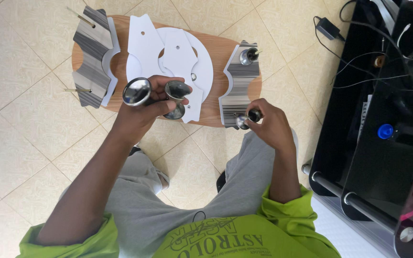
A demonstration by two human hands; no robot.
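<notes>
- Tiled floor [20, 138] beneath everything, partly covered by grey-trousered legs at 6 o'clock.
- Black glossy cabinet [383, 167] at 3 o'clock, cut off by the frame edge; cables on top, hard to trace.
- Oval wooden board [221, 50] at 12 o'clock, largely hidden under white panels [178, 52].
- Left striped bracket [92, 43] at 10 o'clock with thin rods poking out; right striped bracket [240, 83] at 1 o'clock, carrying a metal knob [247, 56] at its far end.
- Left hand [139, 112] near centre, fingers closed around several chrome feet [137, 91]; exact count unclear, stems hidden in the grip.
- Right hand [268, 125] at 4 o'clock from centre, fingers pinched shut on a small chrome knob [245, 119] against the right bracket's near end; contact point hidden by fingertips.
</notes>
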